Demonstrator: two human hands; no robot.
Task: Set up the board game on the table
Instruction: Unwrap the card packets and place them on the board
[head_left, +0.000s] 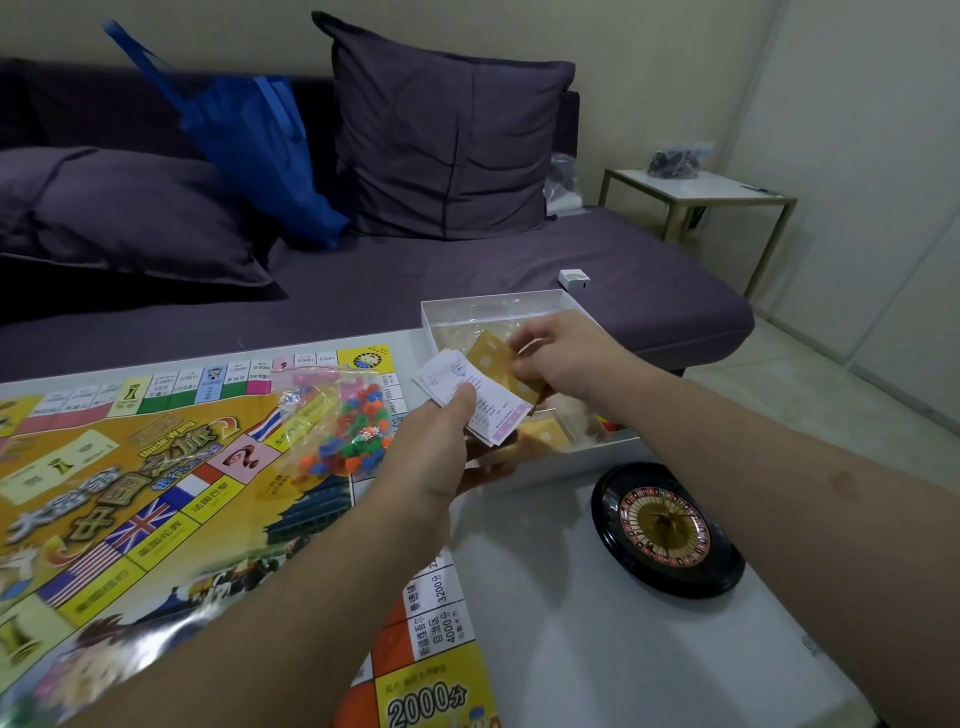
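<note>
- With our left hand (441, 441) we are pinching a stack of white cards (475, 397), the thumb lying on top and the fingers curling under it.
- With our right hand (563, 364) we are pinching the gold cards (501, 366) at their edge; these are sitting just behind the white ones, at about 1 o'clock from them.
- Both hands are hovering over the open white box (493, 306), which is still holding more gold cards and some small pieces, so we judge that unpacking is only partly done.
- The game board (156, 467) is already lying unfolded on the table (597, 649), at 9 o'clock from the hands, and a clear bag of coloured pieces (345, 421) is resting on it, still sealed as far as we can tell.
- The roulette wheel (667, 527) is standing at 5 o'clock from the box, just beside it.
- We are seeing free table surface at 6 o'clock, in front of the wheel; the box is sitting at the far table edge, near the sofa (467, 270).
</note>
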